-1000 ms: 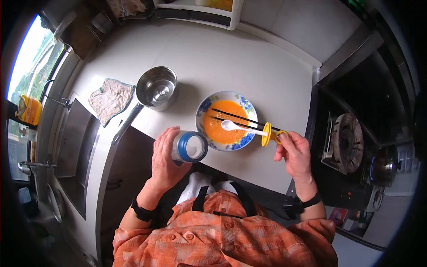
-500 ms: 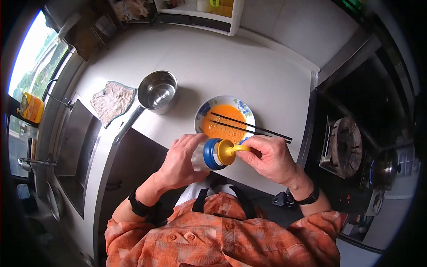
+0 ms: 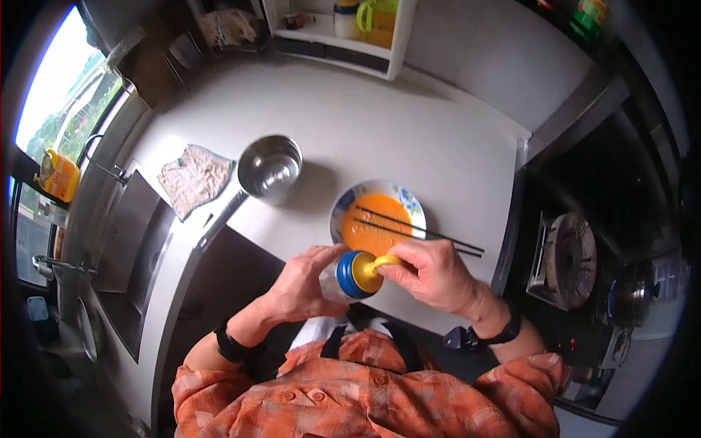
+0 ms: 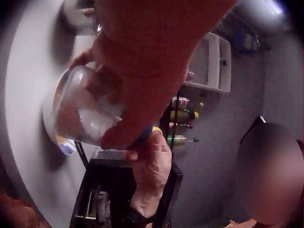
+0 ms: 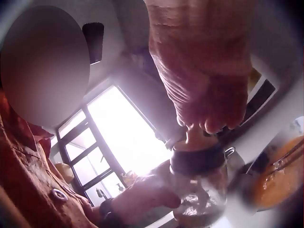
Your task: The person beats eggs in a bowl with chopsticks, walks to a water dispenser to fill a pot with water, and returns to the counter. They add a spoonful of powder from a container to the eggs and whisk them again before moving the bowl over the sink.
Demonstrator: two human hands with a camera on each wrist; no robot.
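One clear jar (image 3: 331,286) with one blue collar (image 3: 349,274) was held in front of the person, over the near edge of the counter (image 3: 409,131). The left hand (image 3: 298,286) had its fingers and thumb curled round the jar's side. The right hand (image 3: 438,274) pinched the handle of one yellow lid (image 3: 364,273) between thumb and fingers, and the lid sat at the jar's mouth. Something white lay inside the glass.

Taking the jar as the centre of the dial, one bowl (image 3: 339,217) with blue flowers stood at one o'clock, near the jar, holding orange liquid (image 3: 365,237). Two black chopsticks (image 3: 431,233) rested in it side by side, their ends jutting past the rim toward about four o'clock. One metal pot (image 3: 270,168) stood at eleven, and one crumpled cloth (image 3: 196,179) lay at ten, just beside the pot. At three o'clock, well apart, was one stove burner (image 3: 571,259).
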